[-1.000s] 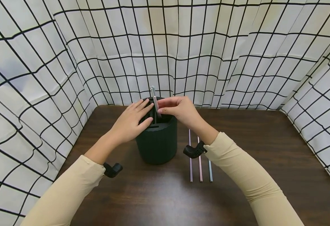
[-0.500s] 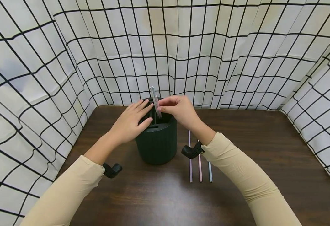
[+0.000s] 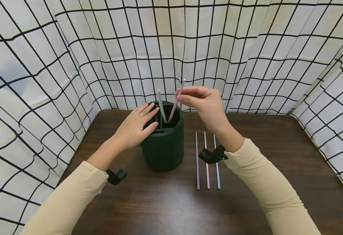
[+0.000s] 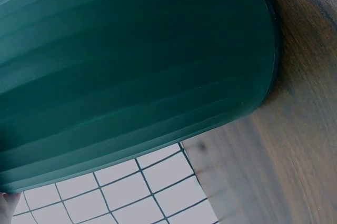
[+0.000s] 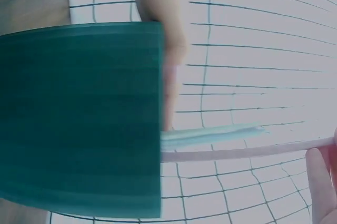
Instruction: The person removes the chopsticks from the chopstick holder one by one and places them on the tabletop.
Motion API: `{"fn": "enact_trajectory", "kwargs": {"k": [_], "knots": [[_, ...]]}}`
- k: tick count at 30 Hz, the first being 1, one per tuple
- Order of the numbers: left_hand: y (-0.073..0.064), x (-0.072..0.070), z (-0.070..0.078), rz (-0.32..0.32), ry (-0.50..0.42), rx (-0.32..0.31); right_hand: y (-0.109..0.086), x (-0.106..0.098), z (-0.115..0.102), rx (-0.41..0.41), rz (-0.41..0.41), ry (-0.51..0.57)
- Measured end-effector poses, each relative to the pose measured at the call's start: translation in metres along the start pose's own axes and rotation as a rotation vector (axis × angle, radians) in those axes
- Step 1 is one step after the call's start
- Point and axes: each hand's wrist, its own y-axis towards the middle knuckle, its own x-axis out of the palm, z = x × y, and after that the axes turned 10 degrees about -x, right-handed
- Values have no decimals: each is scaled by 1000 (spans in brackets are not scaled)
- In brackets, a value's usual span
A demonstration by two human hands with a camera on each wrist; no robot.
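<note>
White, black-grid curtains [image 3: 247, 75] left, far and right; dark wood-grain tabletop [image 3: 294, 156], soft glare [image 3: 172, 209] near.

The green holder [image 3: 162, 153] hides the lower ends of its pale sticks [image 3: 161, 106] (number unclear).

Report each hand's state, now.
Left hand: open, resting on the dark green holder.
Right hand: holding a pink stick, lower end inside the holder.
</note>
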Motion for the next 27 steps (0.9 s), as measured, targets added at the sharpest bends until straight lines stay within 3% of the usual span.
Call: {"fn": "enact_trajectory", "kwargs": {"k": [6, 11, 20, 24, 27], "knots": [[1, 0, -1, -5, 11, 2, 2, -13, -13, -14, 69, 61], [1, 1, -1, -6, 13, 4, 0, -23, -24, -58, 163, 199], [1, 2, 0, -9, 9, -2, -11, -59, -47, -171, 424, 422], [0, 1, 0, -8, 8, -2, -17, -81, -53, -139, 527, 501], [0, 0, 1, -8, 8, -2, -24, -96, -50, -77, 554, 488]]}}
